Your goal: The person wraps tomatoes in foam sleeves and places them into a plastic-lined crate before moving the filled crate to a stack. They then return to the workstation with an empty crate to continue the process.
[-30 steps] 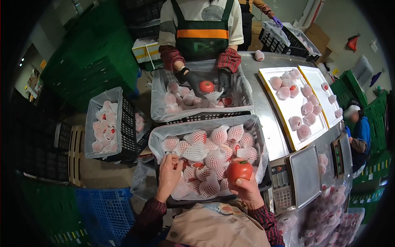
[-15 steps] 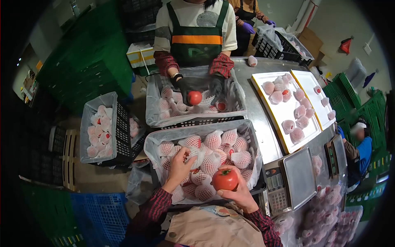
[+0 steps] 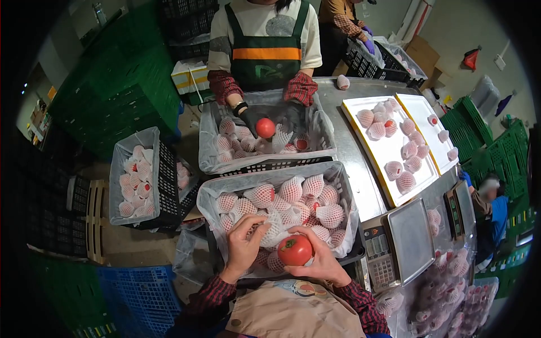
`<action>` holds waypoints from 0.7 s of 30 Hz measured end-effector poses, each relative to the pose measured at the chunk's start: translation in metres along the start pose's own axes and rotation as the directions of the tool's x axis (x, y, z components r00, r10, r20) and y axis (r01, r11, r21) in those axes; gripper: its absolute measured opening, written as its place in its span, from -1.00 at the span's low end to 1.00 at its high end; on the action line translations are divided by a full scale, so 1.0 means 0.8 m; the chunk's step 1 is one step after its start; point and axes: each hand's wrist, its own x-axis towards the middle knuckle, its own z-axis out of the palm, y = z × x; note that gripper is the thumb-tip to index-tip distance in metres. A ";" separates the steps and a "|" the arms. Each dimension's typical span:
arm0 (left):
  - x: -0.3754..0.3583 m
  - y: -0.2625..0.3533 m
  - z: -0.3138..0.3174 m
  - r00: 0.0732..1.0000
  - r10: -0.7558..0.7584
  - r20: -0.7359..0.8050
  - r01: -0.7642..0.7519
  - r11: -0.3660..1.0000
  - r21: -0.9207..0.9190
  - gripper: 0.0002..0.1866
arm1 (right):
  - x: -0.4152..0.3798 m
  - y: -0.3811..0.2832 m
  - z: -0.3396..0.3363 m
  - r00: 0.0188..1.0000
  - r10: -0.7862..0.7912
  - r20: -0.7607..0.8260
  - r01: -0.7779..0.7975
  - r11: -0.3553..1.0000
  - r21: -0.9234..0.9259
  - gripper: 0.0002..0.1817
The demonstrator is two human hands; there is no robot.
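My right hand (image 3: 325,260) is wrapped round a bare red tomato (image 3: 296,252), its stem end turned up toward me. Just left of it, the bent fingers of my left hand (image 3: 243,248) pinch a white foam net sleeve (image 3: 273,226), which looks empty. Both hands are above a black crate with a clear plastic liner (image 3: 350,205). Inside the crate lie several tomatoes in foam nets (image 3: 292,189).
Opposite, a co-worker's black-gloved hands (image 3: 253,121) hold a tomato (image 3: 265,128) over another lined crate (image 3: 324,132). On the metal table to the right are white foam trays (image 3: 369,155) with netted tomatoes and a weighing scale (image 3: 410,239). A filled crate (image 3: 163,186) stands left.
My right hand has brought the tomato left and slightly down, closer to my left hand. My left hand has shifted a little right and down with the foam net sleeve.
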 end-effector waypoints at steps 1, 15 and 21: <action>-0.001 0.001 0.000 0.996 -0.079 -0.030 0.078 0.997 -0.025 -0.81 | -0.001 0.002 0.001 1.000 0.006 0.001 -0.006 1.000 -0.013 -0.10; -0.006 0.021 -0.012 0.989 -0.147 -0.032 0.140 0.978 -0.155 -0.89 | -0.008 0.001 -0.002 0.985 -0.153 -0.085 0.141 0.981 -0.132 -0.25; 0.001 0.012 -0.001 0.805 -0.338 0.487 0.582 0.609 -0.539 -0.79 | -0.010 0.000 -0.004 0.979 -0.181 -0.090 0.167 0.975 -0.144 -0.28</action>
